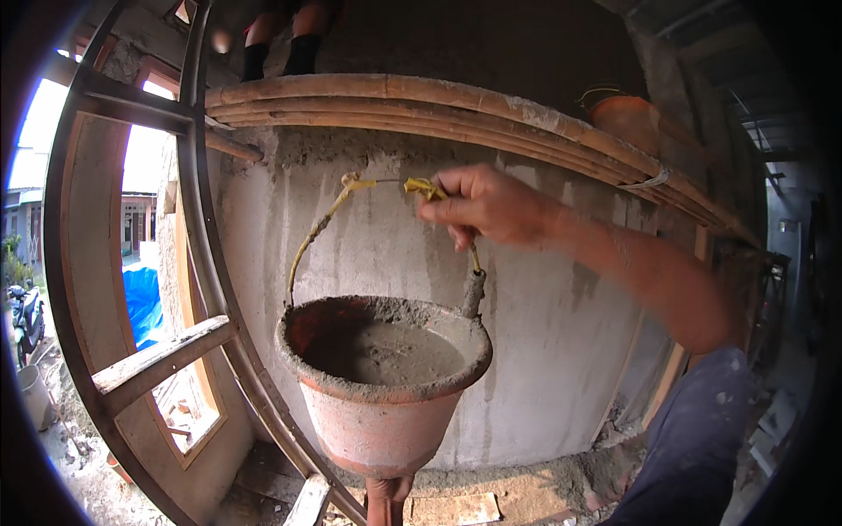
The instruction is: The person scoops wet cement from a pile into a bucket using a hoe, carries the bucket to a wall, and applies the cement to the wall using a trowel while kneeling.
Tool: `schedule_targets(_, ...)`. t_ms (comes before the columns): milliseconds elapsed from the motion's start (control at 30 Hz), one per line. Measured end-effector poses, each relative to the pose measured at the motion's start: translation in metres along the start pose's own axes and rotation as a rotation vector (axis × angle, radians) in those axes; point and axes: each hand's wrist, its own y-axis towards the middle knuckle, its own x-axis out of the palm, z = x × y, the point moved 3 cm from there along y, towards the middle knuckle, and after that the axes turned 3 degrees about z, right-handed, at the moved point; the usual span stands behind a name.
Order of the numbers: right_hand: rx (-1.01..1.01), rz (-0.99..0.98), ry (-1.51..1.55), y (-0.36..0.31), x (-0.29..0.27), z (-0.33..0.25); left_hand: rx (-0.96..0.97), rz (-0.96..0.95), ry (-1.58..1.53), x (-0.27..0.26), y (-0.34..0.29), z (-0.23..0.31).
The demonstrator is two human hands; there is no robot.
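Note:
A reddish bucket (pixel 377 430), its rim crusted with mortar, is held up in front of me. Wet grey mortar (pixel 386 351) fills much of it. My right hand (pixel 491 206) grips the bucket's yellow-wrapped wire handle (pixel 321 230) on its right side, above the rim. My left hand (pixel 388 489) bears the bucket from below, pressed against its base; its fingers are mostly hidden by the bucket.
Bamboo poles (pixel 395 90) form a scaffold overhead, where a person's legs (pixel 304 44) stand. An orange bucket (pixel 624 121) sits on it at the right. A ladder-like frame (pixel 206 254) rises at the left, before window openings. Behind is a plastered wall (pixel 561 333).

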Motion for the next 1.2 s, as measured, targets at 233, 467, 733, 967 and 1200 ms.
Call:
schedule_targets(233,0.021,0.086,0.211,-0.024,0.02,0.027,0.045,-0.021,0.221,-0.032,0.007,0.011)
schedule_targets(467,0.039,0.26,0.246,-0.013,0.023,0.039,0.048,-0.083,0.143,-0.008,0.001,0.015)
schedule_targets(733,-0.094,0.439,0.155,0.042,-0.004,0.027,0.058,-0.005,-0.027,0.026,0.015,0.02)
schedule_targets(967,-0.195,0.584,-0.063,0.101,-0.066,-0.016,0.034,-0.354,-0.07,0.151,0.06,0.029)
schedule_targets(1200,-0.259,0.718,-0.181,0.128,-0.1,-0.038,-0.012,-0.499,-0.148,0.201,0.07,0.037)
